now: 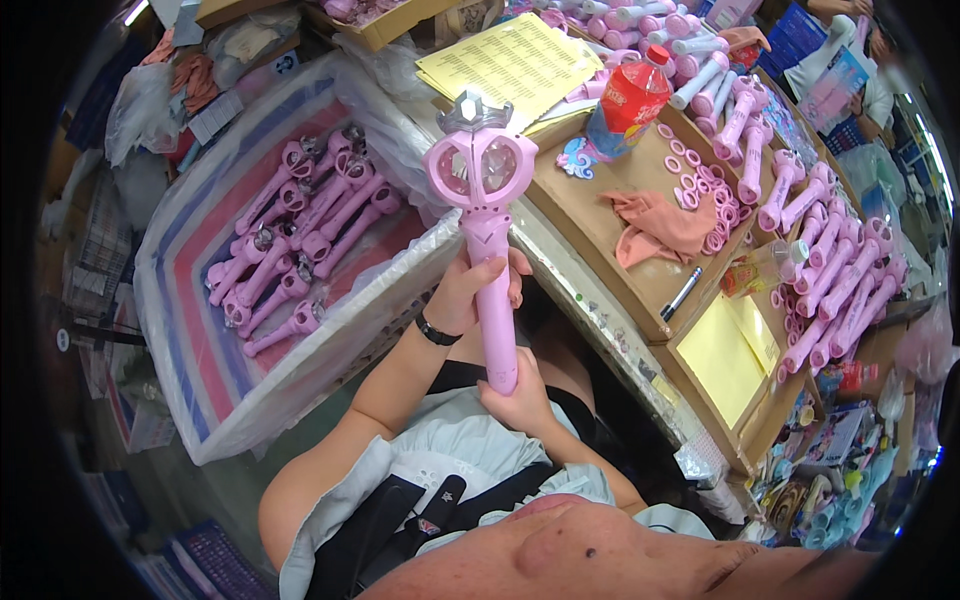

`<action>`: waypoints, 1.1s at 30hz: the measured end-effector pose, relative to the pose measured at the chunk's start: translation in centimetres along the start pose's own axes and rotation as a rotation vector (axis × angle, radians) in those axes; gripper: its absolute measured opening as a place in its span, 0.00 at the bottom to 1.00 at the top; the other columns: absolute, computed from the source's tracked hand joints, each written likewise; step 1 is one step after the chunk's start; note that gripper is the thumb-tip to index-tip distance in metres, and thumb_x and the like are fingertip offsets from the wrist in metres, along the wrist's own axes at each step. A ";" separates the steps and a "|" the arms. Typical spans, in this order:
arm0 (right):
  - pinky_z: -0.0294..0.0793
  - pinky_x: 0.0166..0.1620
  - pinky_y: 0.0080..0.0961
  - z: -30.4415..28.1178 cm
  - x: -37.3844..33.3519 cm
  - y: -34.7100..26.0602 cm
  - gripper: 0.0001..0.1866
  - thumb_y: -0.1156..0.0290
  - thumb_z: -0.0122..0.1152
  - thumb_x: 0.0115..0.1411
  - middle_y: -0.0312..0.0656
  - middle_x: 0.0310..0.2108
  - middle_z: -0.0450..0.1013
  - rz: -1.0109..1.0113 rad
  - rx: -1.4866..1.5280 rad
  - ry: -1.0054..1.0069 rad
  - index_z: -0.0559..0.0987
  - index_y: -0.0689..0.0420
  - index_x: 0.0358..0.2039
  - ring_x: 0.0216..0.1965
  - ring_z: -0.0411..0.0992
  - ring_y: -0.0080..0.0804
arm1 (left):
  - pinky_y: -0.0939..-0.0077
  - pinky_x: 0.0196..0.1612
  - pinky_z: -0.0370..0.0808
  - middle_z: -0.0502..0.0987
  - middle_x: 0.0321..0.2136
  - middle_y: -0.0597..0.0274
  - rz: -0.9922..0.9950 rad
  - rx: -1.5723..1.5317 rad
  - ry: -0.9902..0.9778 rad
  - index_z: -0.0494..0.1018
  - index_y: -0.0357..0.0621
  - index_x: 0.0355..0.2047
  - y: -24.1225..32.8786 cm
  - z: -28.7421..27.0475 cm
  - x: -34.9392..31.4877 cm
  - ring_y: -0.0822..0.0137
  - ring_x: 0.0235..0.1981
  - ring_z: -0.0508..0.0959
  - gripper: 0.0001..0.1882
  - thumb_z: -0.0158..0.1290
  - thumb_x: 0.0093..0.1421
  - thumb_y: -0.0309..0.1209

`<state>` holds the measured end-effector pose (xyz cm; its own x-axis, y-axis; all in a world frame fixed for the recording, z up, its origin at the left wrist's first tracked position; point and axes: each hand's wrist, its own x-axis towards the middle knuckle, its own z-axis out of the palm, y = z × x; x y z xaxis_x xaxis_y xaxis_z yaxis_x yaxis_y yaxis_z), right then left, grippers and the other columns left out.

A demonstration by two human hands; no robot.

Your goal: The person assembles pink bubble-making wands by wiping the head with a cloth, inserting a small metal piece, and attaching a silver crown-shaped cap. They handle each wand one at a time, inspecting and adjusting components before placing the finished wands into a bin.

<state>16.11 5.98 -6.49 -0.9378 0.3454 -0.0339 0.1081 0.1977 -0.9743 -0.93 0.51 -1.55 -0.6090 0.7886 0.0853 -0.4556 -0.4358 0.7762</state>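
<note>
Head view shows 2 hands on 1 pink wand [490, 245], upright before the body, between the lined bin and the bench. The left hand [468, 288] closes its grip round the upper shaft; the right hand [520, 398] pinches the lower end, its thumb in front. On top, a silver crown [475, 112] sits above the clear-windowed head. The step in hand looks like handling or checking this 1 piece; the next move seems to call for a steady shaft and a crown free of knocks.

Left of it, more wands [300, 235] lie heaped in the striped-lined bin [345, 335]. To the right, the bench [600, 335] carries a cardboard tray [590, 205] with pink rings [712, 205], an orange cloth [660, 232] and a marker [682, 293].
</note>
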 end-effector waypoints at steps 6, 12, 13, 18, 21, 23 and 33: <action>0.66 0.45 0.31 -0.1 -0.3 1.1 0.26 0.70 0.66 0.42 0.46 0.37 0.64 0.004 0.036 -0.059 0.69 0.61 0.43 0.39 0.65 0.38 | 0.71 0.30 0.74 0.72 0.34 0.54 -0.007 0.002 -0.028 0.65 0.32 0.44 0.0 -0.2 -0.2 0.69 0.26 0.74 0.27 0.52 0.58 0.47; 0.67 0.42 0.26 -1.0 -1.2 1.8 0.30 0.69 0.68 0.42 0.40 0.36 0.67 -0.031 0.099 -0.210 0.69 0.61 0.46 0.37 0.67 0.30 | 0.71 0.37 0.72 0.74 0.37 0.54 0.277 -0.178 0.010 0.66 0.34 0.47 0.7 -0.5 1.4 0.64 0.33 0.75 0.53 0.37 0.44 0.76; 0.67 0.41 0.25 -1.3 -1.3 1.7 0.30 0.69 0.68 0.42 0.39 0.36 0.67 0.125 0.247 -0.289 0.68 0.61 0.47 0.37 0.67 0.29 | 0.70 0.37 0.72 0.74 0.39 0.52 0.300 -0.278 -0.049 0.66 0.35 0.49 0.5 -0.5 1.5 0.64 0.33 0.75 0.54 0.37 0.43 0.76; 0.67 0.40 0.24 -1.8 -1.2 0.8 0.27 0.70 0.67 0.44 0.37 0.36 0.67 0.215 0.352 -0.316 0.69 0.60 0.45 0.36 0.67 0.25 | 0.66 0.48 0.71 0.69 0.48 0.53 0.206 -0.235 0.134 0.57 0.42 0.57 -0.5 -0.1 1.9 0.59 0.44 0.72 0.45 0.41 0.53 0.67; 0.69 0.41 0.33 -2.1 -0.8 0.0 0.24 0.70 0.64 0.45 0.47 0.37 0.67 -0.008 -0.247 0.098 0.68 0.62 0.42 0.37 0.69 0.40 | 0.69 0.55 0.67 0.67 0.49 0.57 0.565 0.161 0.459 0.53 0.42 0.59 0.3 -0.5 2.8 0.63 0.51 0.68 0.36 0.54 0.58 0.46; 0.69 0.42 0.41 -2.6 -1.0 -0.7 0.23 0.69 0.62 0.47 0.54 0.42 0.65 0.096 -0.331 0.166 0.68 0.60 0.43 0.39 0.69 0.56 | 0.71 0.54 0.67 0.67 0.49 0.56 0.648 0.400 0.378 0.52 0.41 0.58 0.8 -0.8 3.0 0.65 0.50 0.69 0.36 0.58 0.56 0.36; 0.70 0.42 0.45 -3.2 -1.4 -1.7 0.22 0.72 0.59 0.46 0.56 0.42 0.65 0.147 -0.468 0.122 0.67 0.62 0.43 0.38 0.69 0.59 | 0.76 0.45 0.73 0.65 0.45 0.51 0.557 0.593 0.461 0.53 0.35 0.52 1.0 -1.3 2.9 0.67 0.44 0.72 0.31 0.57 0.52 0.21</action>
<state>18.34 8.08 -4.10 -0.8591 0.4998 -0.1099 0.3987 0.5191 -0.7560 -3.96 1.79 -1.33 -0.8953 0.2269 0.3832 0.3079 -0.3064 0.9007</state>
